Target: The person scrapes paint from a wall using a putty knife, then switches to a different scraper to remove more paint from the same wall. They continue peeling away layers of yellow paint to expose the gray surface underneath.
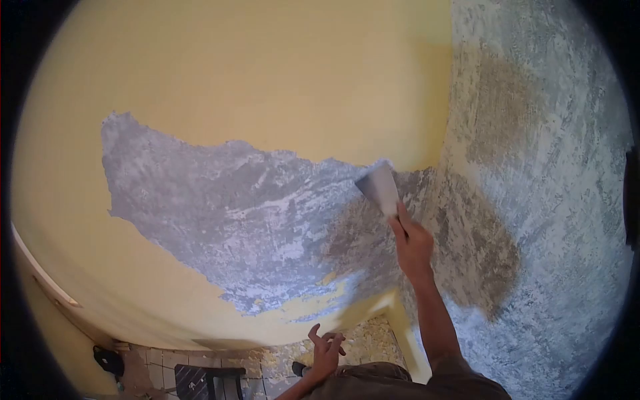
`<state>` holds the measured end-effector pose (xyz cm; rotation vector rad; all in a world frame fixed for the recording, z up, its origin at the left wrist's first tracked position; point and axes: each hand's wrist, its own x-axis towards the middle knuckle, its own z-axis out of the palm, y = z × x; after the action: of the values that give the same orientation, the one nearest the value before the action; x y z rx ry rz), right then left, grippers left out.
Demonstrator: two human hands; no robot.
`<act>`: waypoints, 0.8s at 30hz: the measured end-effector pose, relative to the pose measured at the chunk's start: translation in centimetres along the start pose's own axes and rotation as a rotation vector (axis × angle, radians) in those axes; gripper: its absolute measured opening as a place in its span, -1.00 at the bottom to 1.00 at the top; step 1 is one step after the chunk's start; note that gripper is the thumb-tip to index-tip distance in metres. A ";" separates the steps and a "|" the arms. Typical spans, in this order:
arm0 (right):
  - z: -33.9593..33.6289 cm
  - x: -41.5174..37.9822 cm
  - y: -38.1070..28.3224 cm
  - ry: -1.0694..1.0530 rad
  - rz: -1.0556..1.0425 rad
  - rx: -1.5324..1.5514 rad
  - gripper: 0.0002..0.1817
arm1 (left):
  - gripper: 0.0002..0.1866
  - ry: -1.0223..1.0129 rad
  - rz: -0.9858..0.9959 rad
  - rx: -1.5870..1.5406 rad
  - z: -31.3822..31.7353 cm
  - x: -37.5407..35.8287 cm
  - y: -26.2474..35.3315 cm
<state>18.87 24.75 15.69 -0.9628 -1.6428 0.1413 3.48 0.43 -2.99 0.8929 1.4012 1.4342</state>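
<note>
My right hand (pixel 416 245) is wrapped round the handle of a wide scraper (pixel 381 187). Its broad blade lies against the wall, where the yellow paint (pixel 280 80) meets a bare grey patch (pixel 193 193). That patch has ragged edges and pale streaks. Low in front of my body, my left hand (pixel 327 348) holds nothing, its fingers apart and partly curled. It is nearest to the lower part of the wall and does not appear to touch it.
The adjoining wall (pixel 560 200) on the right is mottled grey and white. Paint flakes (pixel 373 340) litter the floor by the wall's foot. A dark stool (pixel 207 380) stands at lower left, near a black object (pixel 108 360) I cannot make out.
</note>
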 end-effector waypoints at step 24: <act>-1.6 -1.2 0.9 0.150 -0.074 0.044 -0.56 | -0.29 -0.047 -0.097 0.097 -0.8 -2.3 0.1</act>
<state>20.68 23.95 14.79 -0.8577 -1.5290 0.0535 3.47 -2.02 -2.75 0.9020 1.4695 1.2745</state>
